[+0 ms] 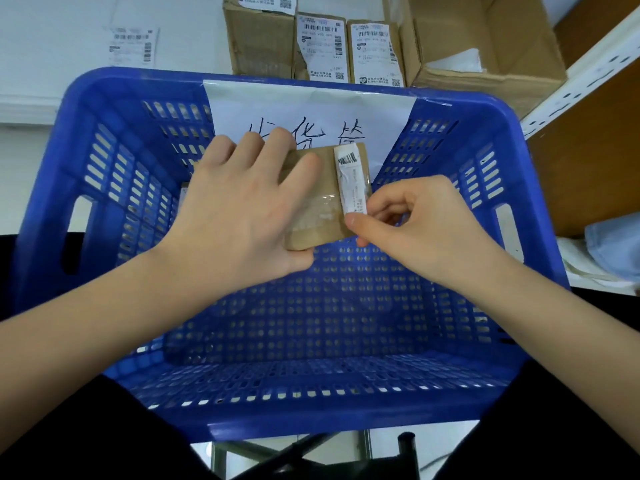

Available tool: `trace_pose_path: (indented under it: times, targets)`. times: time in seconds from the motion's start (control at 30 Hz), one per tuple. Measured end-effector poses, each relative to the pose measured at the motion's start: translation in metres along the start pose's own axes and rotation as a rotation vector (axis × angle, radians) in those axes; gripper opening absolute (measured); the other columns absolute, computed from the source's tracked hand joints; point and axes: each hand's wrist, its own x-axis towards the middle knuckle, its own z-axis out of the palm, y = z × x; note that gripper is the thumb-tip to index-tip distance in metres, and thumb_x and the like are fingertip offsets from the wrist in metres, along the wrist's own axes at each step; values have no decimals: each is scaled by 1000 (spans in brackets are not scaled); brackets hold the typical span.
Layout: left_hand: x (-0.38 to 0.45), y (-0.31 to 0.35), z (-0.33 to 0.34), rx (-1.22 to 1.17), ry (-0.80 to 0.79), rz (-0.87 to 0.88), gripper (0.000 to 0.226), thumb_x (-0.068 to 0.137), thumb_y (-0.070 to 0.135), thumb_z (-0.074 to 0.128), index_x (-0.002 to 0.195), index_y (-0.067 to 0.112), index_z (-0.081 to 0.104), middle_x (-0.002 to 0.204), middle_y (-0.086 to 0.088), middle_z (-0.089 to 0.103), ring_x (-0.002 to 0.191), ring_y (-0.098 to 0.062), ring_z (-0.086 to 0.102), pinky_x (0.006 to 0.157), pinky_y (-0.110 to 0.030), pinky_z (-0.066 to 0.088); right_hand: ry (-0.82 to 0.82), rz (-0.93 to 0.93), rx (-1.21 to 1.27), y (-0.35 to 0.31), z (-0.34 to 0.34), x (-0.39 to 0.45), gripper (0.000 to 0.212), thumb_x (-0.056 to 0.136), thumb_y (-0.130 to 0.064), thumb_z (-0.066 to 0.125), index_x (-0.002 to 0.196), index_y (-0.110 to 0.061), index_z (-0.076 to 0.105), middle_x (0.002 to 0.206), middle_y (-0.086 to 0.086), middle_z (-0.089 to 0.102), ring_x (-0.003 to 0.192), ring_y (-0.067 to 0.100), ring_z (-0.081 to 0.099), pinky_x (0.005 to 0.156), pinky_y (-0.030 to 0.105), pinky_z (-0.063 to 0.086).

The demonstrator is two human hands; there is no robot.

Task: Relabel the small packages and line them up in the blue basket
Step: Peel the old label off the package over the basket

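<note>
The left hand [239, 206] grips a small brown package [322, 199] over the blue basket [104, 161], fingers curled over its far edge and thumb under its near edge. The right hand [415, 223] pinches the lower end of a white barcode label [350, 183] that runs along the package's right side, thumb and fingers closed on it. The package is held above the basket's far half, in front of a white handwritten sign [311, 109] on the far wall. Another brown item peeks out beside the left hand; what it is I cannot tell. Beyond the far rim stand labelled cardboard boxes [346, 50].
</note>
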Motion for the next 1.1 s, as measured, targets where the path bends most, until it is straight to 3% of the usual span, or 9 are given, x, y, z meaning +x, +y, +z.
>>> trace_pose_path:
  times: [0.07,0.2,0.4,0.5,0.6,0.7,0.8,0.97,1.1]
  targets:
    - [-1,1,0,4,3,12,61,60,47,58,104,6,50,98,-18,56,71,-31,50,63,-39,31,41,-10,-11,-2,-3,1,16,81,-29,71,72,-16,71,66,-5,69,64,4,63,62,14,48]
    - [-2,4,0,14,13,50,58,62,45,58,105,7,49,99,-19,57,72,-32,51,64,-40,32,139,-50,77,-6,-8,4,9,82,-28,71,76,-24,66,66,-11,64,62,-1,56,59,9,42]
    - [-5,10,2,13,19,87,58,60,44,61,104,8,50,100,-19,58,72,-31,50,64,-38,28,58,-50,53,-2,-4,4,11,85,-20,69,76,-15,66,63,-6,62,56,1,52,55,10,40]
    - [-9,7,0,-54,28,76,60,60,46,61,106,7,55,101,-17,58,74,-32,52,65,-39,33,40,-33,86,0,-8,2,13,87,-19,67,80,-7,67,71,7,68,59,13,55,56,14,41]
    - [-14,6,-3,-88,79,75,58,65,46,59,109,9,53,104,-17,58,79,-32,51,66,-40,33,33,-67,119,-3,-13,-2,13,85,-18,69,77,-8,66,73,11,69,59,14,55,56,16,42]
    - [-15,7,-2,-102,112,75,59,65,45,61,112,10,48,105,-16,59,78,-30,49,66,-39,31,14,-86,138,-3,-19,-4,15,84,-17,69,80,-3,67,76,18,69,70,33,60,63,32,48]
    - [-15,8,-2,-123,122,71,62,64,45,64,113,12,47,105,-15,60,77,-30,49,66,-39,31,-14,-86,164,-4,-25,-4,16,84,-16,69,83,1,67,80,23,68,77,42,60,67,40,50]
    - [-16,8,-5,-131,126,74,59,65,43,62,114,13,47,105,-17,60,76,-32,49,66,-39,30,-36,-62,156,-5,-31,-5,16,82,-16,70,70,-9,64,61,5,60,59,18,49,59,23,42]
    - [-18,8,-6,-148,113,79,59,64,42,63,115,14,47,106,-17,60,77,-33,52,67,-40,32,-50,-24,151,-6,-34,-6,19,83,-16,70,66,-12,62,58,2,56,58,14,47,57,21,41]
